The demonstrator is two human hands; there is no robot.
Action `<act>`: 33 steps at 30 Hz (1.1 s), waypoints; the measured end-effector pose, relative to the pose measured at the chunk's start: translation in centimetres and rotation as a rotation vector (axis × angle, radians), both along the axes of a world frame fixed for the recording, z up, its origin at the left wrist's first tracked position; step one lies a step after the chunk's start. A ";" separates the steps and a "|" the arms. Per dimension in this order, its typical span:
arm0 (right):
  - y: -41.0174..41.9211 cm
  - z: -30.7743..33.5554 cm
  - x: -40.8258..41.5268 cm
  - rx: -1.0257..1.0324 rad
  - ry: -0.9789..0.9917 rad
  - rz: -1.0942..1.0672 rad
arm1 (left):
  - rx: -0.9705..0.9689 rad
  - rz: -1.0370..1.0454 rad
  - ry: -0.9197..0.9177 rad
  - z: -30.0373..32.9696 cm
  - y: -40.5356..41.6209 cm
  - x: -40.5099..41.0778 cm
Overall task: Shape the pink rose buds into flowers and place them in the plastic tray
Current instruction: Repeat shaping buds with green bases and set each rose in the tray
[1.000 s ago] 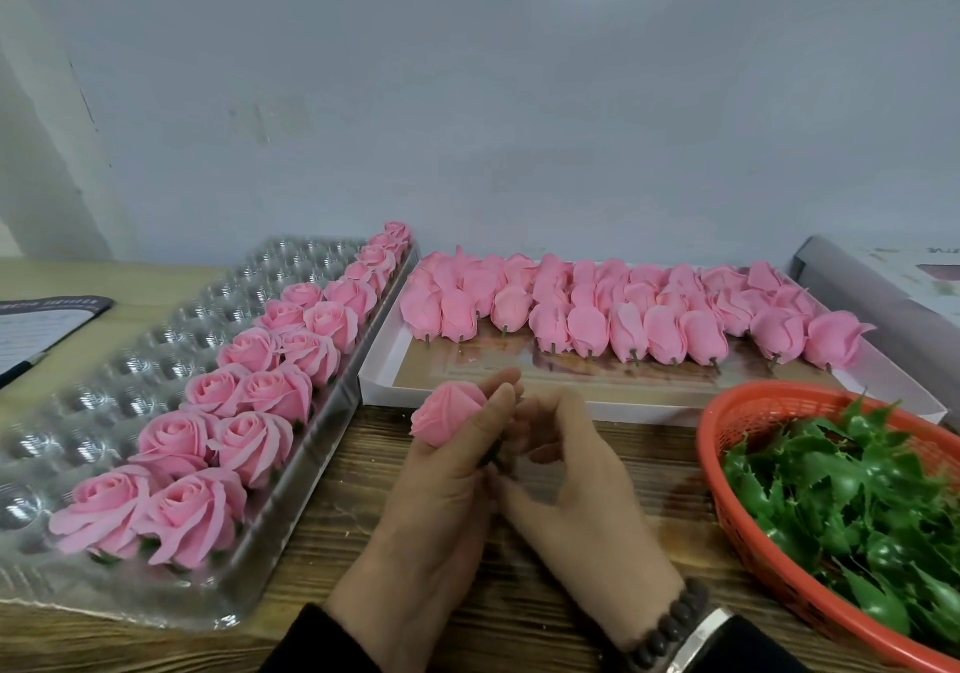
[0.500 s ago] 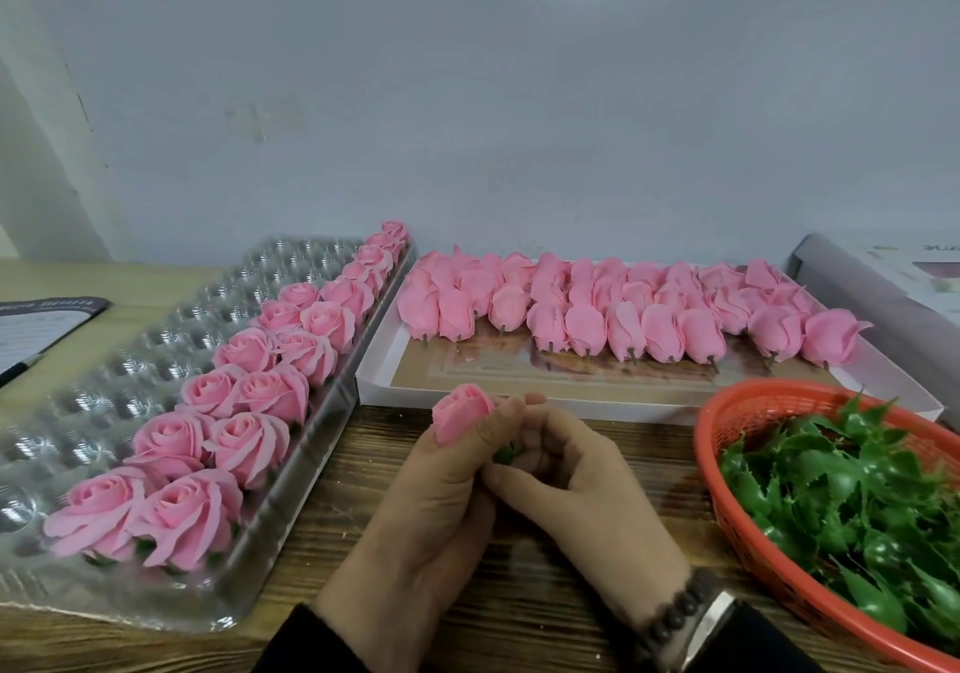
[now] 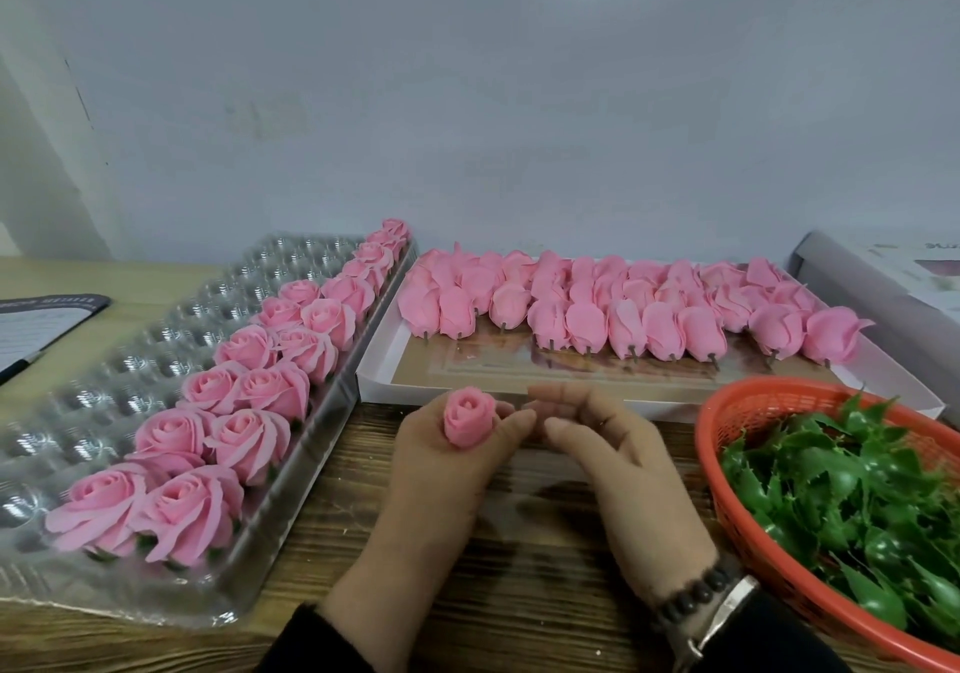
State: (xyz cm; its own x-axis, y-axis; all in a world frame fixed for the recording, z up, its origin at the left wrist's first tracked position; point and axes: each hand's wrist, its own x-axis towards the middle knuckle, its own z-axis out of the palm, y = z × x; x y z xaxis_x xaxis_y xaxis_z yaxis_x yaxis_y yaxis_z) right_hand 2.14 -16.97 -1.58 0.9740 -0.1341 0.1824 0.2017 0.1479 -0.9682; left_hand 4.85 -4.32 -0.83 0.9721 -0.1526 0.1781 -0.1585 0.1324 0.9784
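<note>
The left hand (image 3: 447,464) holds a pink bud (image 3: 467,417) upright above the bench (image 3: 545,542), fingers curled round its base, while the right hand (image 3: 613,459) hovers beside it, fingers relaxed and empty, best peeling outer petals gently outward before traying it in the plastic tray (image 3: 78,412).

Plastic tray (image 3: 93,412) left, box of rose buds (image 3: 623,319) behind centre, basket (image 3: 727,495) right

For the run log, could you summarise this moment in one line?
left hand: holds rose bud | right hand: open beside it | plastic tray: part-filled
</note>
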 end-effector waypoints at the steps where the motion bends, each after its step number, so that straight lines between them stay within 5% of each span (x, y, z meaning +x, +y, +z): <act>1: 0.0 0.1 0.0 -0.025 -0.032 -0.067 | 0.097 0.039 -0.062 -0.1 -0.1 0.0; 9: 0.5 0.6 -0.5 -0.680 -0.265 -0.040 | 0.326 0.040 -0.163 -0.2 -0.6 -0.2; 22: -0.2 0.6 -0.1 -0.506 -0.233 -0.139 | 0.487 -0.036 -0.069 -0.8 -0.2 0.2; 27: 0.3 0.7 -0.4 -0.614 -0.270 -0.019 | 0.600 -0.051 -0.153 -0.7 -0.1 0.1; 33: 0.4 1.1 -0.4 -0.709 -0.355 -0.004 | 0.458 -0.097 -0.057 -0.6 -0.2 0.1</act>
State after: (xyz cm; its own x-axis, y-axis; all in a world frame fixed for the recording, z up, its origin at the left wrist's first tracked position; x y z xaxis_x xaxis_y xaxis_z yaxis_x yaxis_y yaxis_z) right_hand 1.78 -16.58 -0.50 0.8412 0.1274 0.5255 0.5157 -0.4812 -0.7089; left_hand 4.95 -4.52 -1.39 0.9403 -0.3172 0.1237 -0.2216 -0.2945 0.9296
